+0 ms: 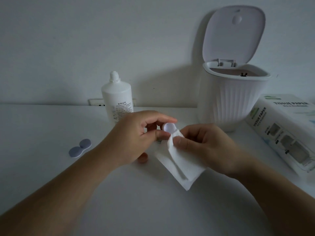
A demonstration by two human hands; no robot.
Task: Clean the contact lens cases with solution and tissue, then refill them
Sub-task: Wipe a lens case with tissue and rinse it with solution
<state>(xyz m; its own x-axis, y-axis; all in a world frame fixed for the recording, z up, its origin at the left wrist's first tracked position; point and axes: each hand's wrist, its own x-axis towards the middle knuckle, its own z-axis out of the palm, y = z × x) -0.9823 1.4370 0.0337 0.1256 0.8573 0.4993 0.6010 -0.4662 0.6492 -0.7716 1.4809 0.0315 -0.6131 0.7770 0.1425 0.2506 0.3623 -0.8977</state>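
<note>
In front of the bottle (117,97), left hand (134,138) pinches a cap (168,127), right hand (202,147) pinches tissue (179,166); loose grip might drop the cap.

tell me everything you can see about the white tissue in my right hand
The tissue is a white, softly embossed paper sheet, folded over into layers. The right hand pinches its upper end, pressing a bunched corner against the small white lens case cup that the left hand grips. The rest hangs down toward the table, its lower corner pointing at the camera. It looks clean and untorn.
</note>
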